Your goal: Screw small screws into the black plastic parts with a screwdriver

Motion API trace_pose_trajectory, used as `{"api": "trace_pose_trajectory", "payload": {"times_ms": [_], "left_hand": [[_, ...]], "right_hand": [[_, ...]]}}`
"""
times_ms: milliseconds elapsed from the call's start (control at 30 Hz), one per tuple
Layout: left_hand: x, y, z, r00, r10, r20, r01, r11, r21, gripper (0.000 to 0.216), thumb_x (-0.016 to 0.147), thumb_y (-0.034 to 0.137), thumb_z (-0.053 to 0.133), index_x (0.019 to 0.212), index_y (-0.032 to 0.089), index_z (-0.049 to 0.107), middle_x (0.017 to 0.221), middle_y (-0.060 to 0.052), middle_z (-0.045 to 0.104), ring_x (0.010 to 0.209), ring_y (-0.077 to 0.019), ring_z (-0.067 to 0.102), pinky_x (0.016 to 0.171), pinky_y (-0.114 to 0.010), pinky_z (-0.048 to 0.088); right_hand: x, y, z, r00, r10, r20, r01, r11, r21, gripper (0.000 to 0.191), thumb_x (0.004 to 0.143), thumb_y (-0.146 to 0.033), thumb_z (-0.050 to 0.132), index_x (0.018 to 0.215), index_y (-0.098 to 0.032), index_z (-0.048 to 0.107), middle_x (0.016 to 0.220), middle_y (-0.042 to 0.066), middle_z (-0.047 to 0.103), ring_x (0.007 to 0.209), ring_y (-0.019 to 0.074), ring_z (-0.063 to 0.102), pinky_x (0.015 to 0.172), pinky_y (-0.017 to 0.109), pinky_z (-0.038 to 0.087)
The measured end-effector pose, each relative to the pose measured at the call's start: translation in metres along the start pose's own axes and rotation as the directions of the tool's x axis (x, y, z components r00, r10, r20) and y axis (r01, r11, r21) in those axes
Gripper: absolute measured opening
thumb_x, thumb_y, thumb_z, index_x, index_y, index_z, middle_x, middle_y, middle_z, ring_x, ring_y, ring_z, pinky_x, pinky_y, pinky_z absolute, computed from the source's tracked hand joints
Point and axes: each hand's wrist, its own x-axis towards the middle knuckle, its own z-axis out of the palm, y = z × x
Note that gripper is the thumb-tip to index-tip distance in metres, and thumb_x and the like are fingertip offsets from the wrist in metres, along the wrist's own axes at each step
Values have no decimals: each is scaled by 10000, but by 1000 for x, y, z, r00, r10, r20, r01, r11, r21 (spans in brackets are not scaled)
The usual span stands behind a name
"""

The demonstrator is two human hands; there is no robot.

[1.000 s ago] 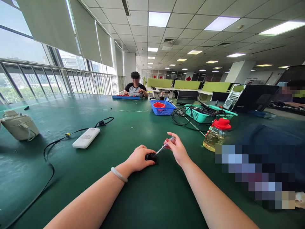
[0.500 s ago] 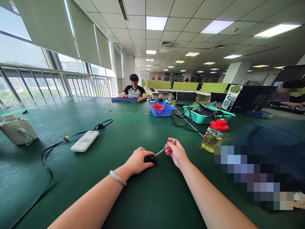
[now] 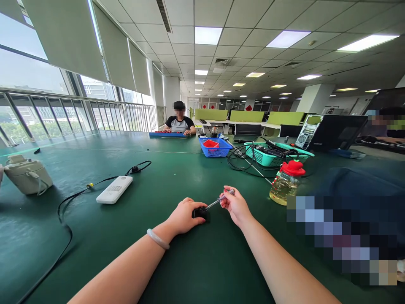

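Observation:
My left hand [image 3: 184, 216] rests on the green table [image 3: 196, 261] with its fingers closed over a small black object [image 3: 200, 212], pressing it down. My right hand [image 3: 234, 205] pinches the clear handle of a small screwdriver [image 3: 219, 199]. The metal shaft slants down to the left and its tip meets the black object. A pale bangle [image 3: 157, 238] sits on my left wrist.
A white power strip [image 3: 114, 189] with a black cable lies to the left, a beige appliance [image 3: 27, 176] beyond it. A jar with a red lid [image 3: 287, 182] stands right of my hands. Blue [image 3: 215, 146] and teal [image 3: 275, 153] baskets sit farther back. A person sits at the far end.
Both hands keep their grips. The screwdriver handle has dropped slightly and lies flatter than a second ago. The view shifts a little.

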Motion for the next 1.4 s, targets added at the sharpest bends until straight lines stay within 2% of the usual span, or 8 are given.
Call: {"api": "trace_pose_trajectory", "payload": {"times_ms": [200,433,900,1400], "left_hand": [[0,0,0,1000,-7,-8,7,1000,14,525,743,348,729,1256,299,631,1044,-46,672,1086,-257,542,980,-365,444],[0,2,-2,999,34,-6,-34,999,33,411,764,351,708,1169,291,681,1005,-29,695,1031,-247,554,928,-348,446],[-1,1,-2,1000,31,-4,-30,999,13,491,761,338,706,1245,293,635,1038,-40,686,1062,-250,537,970,-370,437],[0,4,-3,999,29,-12,-29,999,25,444,764,323,702,1205,289,662,1037,-37,708,1044,-248,546,957,-367,446]], "right_hand": [[0,0,0,1000,2,-18,-2,1000,20,430,635,-322,816,953,-203,551,615,-20,654,466,104,546,460,220,433],[1,0,-1,1000,6,4,-7,999,34,454,620,-334,833,956,-211,554,627,-21,663,481,106,550,468,226,437],[0,-2,0,1000,12,7,-12,999,48,419,617,-321,830,931,-214,574,629,-20,650,477,112,543,463,240,431],[-2,-3,0,998,62,34,-63,998,32,367,645,-267,798,932,-210,575,639,-10,653,488,112,549,478,233,431]]}}
